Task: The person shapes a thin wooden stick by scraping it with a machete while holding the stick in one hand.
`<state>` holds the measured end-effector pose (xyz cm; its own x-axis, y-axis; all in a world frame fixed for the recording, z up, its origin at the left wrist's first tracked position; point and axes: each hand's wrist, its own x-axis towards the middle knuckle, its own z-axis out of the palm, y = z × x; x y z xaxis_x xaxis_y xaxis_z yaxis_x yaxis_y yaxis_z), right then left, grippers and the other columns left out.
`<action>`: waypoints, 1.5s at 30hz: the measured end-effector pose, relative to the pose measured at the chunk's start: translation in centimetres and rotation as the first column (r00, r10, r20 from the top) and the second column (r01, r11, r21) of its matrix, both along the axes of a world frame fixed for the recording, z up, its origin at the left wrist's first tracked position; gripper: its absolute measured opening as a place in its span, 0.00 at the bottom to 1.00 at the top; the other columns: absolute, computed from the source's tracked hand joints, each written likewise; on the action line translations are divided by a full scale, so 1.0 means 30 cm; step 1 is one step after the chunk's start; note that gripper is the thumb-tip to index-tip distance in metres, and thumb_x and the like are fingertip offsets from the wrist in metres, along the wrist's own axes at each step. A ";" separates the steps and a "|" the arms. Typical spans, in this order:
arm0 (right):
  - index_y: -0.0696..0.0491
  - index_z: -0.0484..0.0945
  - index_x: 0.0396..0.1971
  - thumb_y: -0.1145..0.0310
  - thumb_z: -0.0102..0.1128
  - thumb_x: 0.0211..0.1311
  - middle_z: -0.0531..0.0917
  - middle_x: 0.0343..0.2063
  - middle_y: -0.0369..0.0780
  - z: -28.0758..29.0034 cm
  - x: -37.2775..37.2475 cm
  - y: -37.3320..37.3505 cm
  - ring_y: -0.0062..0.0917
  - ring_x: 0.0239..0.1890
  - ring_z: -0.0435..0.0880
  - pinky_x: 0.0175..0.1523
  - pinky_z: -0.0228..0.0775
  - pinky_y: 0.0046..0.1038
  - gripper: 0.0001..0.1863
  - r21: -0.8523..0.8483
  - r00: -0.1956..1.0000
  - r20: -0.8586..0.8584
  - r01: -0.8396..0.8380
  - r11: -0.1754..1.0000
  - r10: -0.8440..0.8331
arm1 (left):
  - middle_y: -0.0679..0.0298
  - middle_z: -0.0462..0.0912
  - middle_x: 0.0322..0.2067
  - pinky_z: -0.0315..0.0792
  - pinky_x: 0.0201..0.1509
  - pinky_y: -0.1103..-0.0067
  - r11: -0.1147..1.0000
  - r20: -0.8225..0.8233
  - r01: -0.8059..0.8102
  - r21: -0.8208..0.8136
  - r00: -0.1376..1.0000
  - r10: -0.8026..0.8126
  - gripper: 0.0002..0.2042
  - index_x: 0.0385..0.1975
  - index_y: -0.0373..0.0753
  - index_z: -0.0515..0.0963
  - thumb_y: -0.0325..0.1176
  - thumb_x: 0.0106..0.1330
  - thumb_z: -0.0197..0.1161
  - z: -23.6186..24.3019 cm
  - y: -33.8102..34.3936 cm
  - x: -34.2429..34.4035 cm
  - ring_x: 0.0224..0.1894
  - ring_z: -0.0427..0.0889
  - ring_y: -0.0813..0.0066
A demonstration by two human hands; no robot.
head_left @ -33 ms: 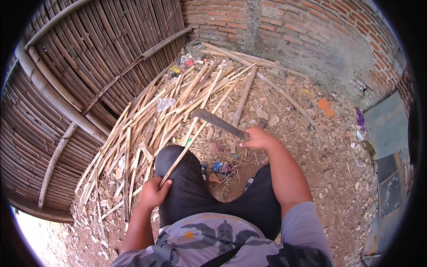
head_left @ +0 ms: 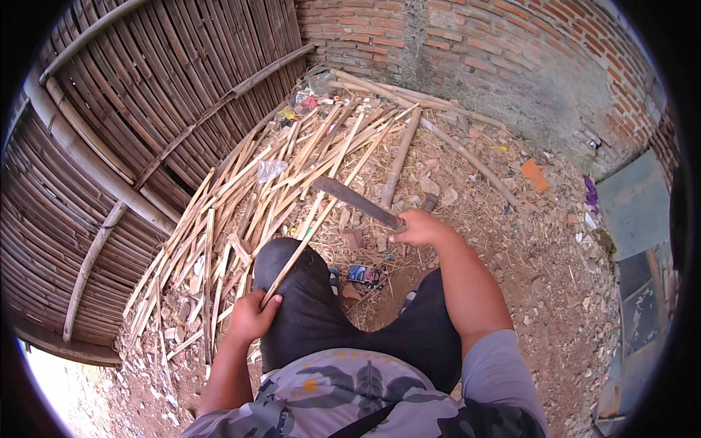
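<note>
My left hand [head_left: 253, 315], beside my left knee, is closed around the near end of a long split bamboo strip [head_left: 299, 252]. The strip slants across that knee toward the upper right, over the ground. In my right hand [head_left: 423, 228] I grip a machete [head_left: 356, 201] by its handle, which my fingers mostly hide. Its dark, broad blade points left and away from me, with the tip close to the strip. From this view I cannot tell whether blade and strip touch. Many more pale strips lie heaped in a pile [head_left: 219, 212] to the left.
A bamboo slat wall [head_left: 168, 95] rises on the left, a brick wall [head_left: 496, 55] at the back. Round bamboo poles [head_left: 402, 157] lie ahead on littered soil. A clear plastic bag [head_left: 272, 171] rests on the pile. Grey sheets [head_left: 634, 204] lean at the right.
My right hand and the machete have shifted very slightly left. My left hand and the strip stay in place.
</note>
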<state>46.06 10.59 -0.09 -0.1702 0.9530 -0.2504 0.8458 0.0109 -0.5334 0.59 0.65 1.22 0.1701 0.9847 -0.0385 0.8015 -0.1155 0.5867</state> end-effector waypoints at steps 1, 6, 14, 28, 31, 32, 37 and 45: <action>0.53 0.86 0.43 0.51 0.76 0.52 0.87 0.38 0.50 -0.003 -0.019 0.005 0.43 0.43 0.87 0.51 0.77 0.39 0.25 0.022 1.000 0.011 -0.030 0.999 0.029 | 0.51 0.74 0.16 0.68 0.28 0.65 1.000 0.006 0.001 0.001 1.000 -0.001 0.23 0.23 0.33 0.74 0.48 0.70 0.66 0.003 -0.002 -0.002 0.19 0.72 0.62; 0.53 0.85 0.43 0.51 0.76 0.52 0.87 0.37 0.50 0.007 -0.055 0.001 0.45 0.43 0.87 0.50 0.77 0.41 0.24 -0.005 0.997 0.056 -0.057 0.998 0.057 | 0.49 0.76 0.16 0.70 0.28 0.63 0.999 -0.006 -0.022 -0.030 1.000 0.022 0.24 0.21 0.34 0.74 0.51 0.69 0.66 0.004 0.001 -0.003 0.21 0.77 0.53; 0.55 0.86 0.42 0.52 0.78 0.50 0.87 0.36 0.50 0.029 -0.009 -0.013 0.44 0.42 0.87 0.50 0.77 0.40 0.25 0.053 0.999 0.042 -0.032 0.998 0.030 | 0.48 0.77 0.16 0.71 0.29 0.61 1.000 -0.013 -0.014 -0.012 1.000 0.014 0.25 0.20 0.34 0.74 0.52 0.68 0.66 0.003 0.002 -0.004 0.22 0.79 0.47; 0.55 0.84 0.46 0.52 0.77 0.52 0.87 0.37 0.50 0.034 -0.047 -0.005 0.43 0.43 0.87 0.51 0.77 0.40 0.27 -0.051 0.999 -0.024 -0.025 0.998 0.023 | 0.49 0.77 0.16 0.70 0.28 0.63 0.999 0.020 -0.029 -0.016 0.999 0.029 0.24 0.21 0.34 0.75 0.50 0.68 0.67 0.001 -0.002 -0.002 0.20 0.77 0.51; 0.55 0.84 0.46 0.52 0.77 0.52 0.87 0.37 0.50 0.042 -0.017 -0.007 0.42 0.43 0.87 0.51 0.77 0.40 0.27 0.009 0.999 0.033 -0.027 1.000 0.026 | 0.49 0.77 0.17 0.70 0.28 0.63 1.000 0.024 -0.021 -0.017 0.999 0.022 0.24 0.21 0.34 0.75 0.51 0.68 0.67 0.009 -0.003 0.000 0.20 0.78 0.51; 0.55 0.85 0.46 0.52 0.77 0.52 0.87 0.37 0.50 0.042 -0.011 -0.006 0.42 0.43 0.87 0.51 0.77 0.39 0.26 -0.007 1.000 0.016 -0.010 1.000 0.010 | 0.49 0.77 0.17 0.71 0.28 0.63 1.000 0.020 -0.020 -0.013 1.000 0.020 0.24 0.21 0.34 0.75 0.51 0.68 0.67 0.012 -0.004 0.001 0.20 0.78 0.51; 0.55 0.85 0.45 0.53 0.77 0.52 0.87 0.36 0.50 0.023 0.013 -0.004 0.42 0.42 0.87 0.50 0.77 0.39 0.26 0.020 1.000 0.021 0.015 1.000 -0.015 | 0.49 0.77 0.17 0.71 0.28 0.63 1.000 0.013 -0.011 -0.011 1.000 0.011 0.24 0.22 0.34 0.75 0.51 0.68 0.67 0.010 -0.002 0.002 0.21 0.78 0.50; 0.56 0.85 0.45 0.51 0.77 0.52 0.87 0.39 0.51 -0.005 -0.032 0.009 0.44 0.44 0.87 0.52 0.77 0.40 0.27 -0.011 0.999 0.028 -0.030 0.999 0.031 | 0.49 0.77 0.17 0.70 0.28 0.63 1.000 0.018 -0.024 -0.020 1.000 0.024 0.25 0.22 0.34 0.75 0.52 0.69 0.67 -0.010 0.001 -0.005 0.20 0.78 0.51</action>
